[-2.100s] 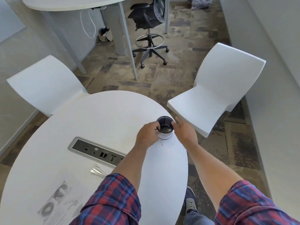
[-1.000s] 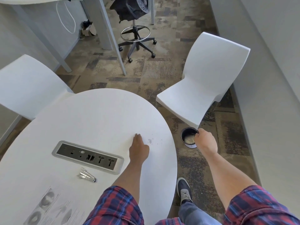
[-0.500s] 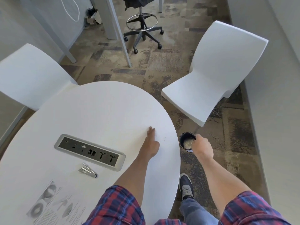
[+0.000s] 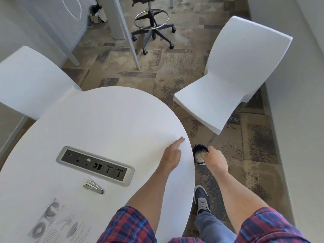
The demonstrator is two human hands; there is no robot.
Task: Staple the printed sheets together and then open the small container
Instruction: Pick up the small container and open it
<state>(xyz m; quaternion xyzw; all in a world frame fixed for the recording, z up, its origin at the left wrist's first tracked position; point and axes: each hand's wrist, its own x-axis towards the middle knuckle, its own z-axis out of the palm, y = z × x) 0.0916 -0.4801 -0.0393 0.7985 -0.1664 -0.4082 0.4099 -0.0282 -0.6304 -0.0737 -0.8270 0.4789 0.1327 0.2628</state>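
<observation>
2 hands part: the right hand (image 4: 214,161) keeps its grip clamped on the round, dark-walled small container (image 4: 199,156) beside the smooth white counter (image 4: 108,120) edge — left hand (image 4: 172,157) lies flat, fingers apart.

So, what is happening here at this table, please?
A person stands at the round white table. The right hand holds the small container, already open, just past the table's edge. The left hand rests on the tabletop. The stapler and the printed sheets lie untouched nearer the person.
</observation>
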